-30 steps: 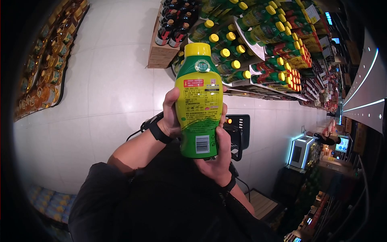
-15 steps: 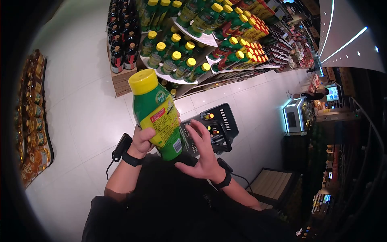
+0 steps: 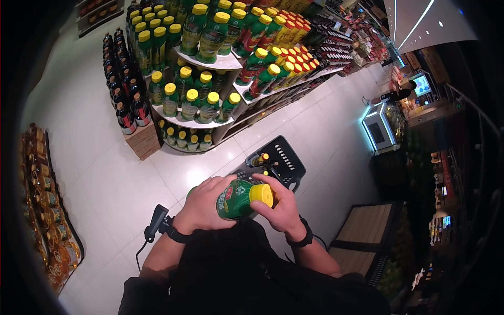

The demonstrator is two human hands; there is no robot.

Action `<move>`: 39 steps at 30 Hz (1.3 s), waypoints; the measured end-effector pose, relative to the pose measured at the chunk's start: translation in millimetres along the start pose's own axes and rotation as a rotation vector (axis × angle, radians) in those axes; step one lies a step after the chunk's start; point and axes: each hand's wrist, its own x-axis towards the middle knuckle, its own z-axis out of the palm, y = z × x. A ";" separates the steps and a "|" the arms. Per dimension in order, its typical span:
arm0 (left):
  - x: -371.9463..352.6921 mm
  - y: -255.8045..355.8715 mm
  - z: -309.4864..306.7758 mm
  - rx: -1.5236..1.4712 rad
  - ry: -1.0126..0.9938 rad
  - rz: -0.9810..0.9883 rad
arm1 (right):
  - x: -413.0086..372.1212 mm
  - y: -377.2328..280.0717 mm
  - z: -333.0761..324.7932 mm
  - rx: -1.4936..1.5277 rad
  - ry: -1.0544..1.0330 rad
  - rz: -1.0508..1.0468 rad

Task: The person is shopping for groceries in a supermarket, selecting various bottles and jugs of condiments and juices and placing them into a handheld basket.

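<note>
A green plastic bottle [image 3: 234, 200] with a yellow cap [image 3: 262, 195] lies nearly sideways in front of my chest, its cap pointing right. My left hand [image 3: 206, 203] is wrapped round the bottle's body and hides its lower end. The thumb and fingers of my right hand [image 3: 278, 202] close round the cap. Printing shows on the green shoulder of the bottle. Just beyond my hands, a dark shopping basket [image 3: 288, 162] stands on the floor with bottles [image 3: 260, 159] in it.
A rounded shelf unit [image 3: 210, 62] ahead carries many green bottles with yellow caps. Dark bottles [image 3: 126, 117] stand on a cardboard box [image 3: 143, 140] beside it. Golden oil bottles [image 3: 50, 199] line the left. A wooden-topped stand [image 3: 362, 223] is at the right; a person [image 3: 397, 94] is farther off.
The bottle has tipped from upright to sideways, cap to the right. My right hand has moved from open beside it onto the cap. The view has shifted, showing more shelving.
</note>
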 end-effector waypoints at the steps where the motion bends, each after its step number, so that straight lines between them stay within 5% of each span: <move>1: 5.6 0.9 8.4 0.007 -0.015 -0.013 | 0.2 1.4 -9.4 -0.016 -0.021 0.109; 10: 99.3 2.3 69.3 0.123 -0.193 -0.035 | 31.1 44.5 -103.6 0.233 -0.127 0.568; 16: 183.5 -10.2 130.9 0.169 -0.295 0.046 | 43.8 102.5 -179.5 0.493 -0.098 0.648; 18: 223.7 -21.8 159.1 0.186 -0.477 -0.023 | 43.1 152.0 -200.7 0.595 -0.017 0.640; 20: 231.6 -31.0 198.7 0.111 -0.324 0.149 | 35.5 167.7 -230.4 0.591 0.050 0.726; 29: 238.3 -95.5 242.8 0.179 -0.574 -0.431 | 38.9 326.6 -290.5 0.215 0.342 0.911; 34: 225.9 -116.0 263.7 0.218 -0.578 -0.543 | 71.6 418.4 -293.3 -0.043 0.203 1.094; 36: 225.0 -118.8 272.7 0.154 -0.546 -0.597 | 58.1 506.6 -265.0 -0.272 0.255 0.988; 39: 228.4 -122.1 284.6 0.076 -0.533 -0.644 | 88.6 534.2 -242.2 -0.215 0.151 0.961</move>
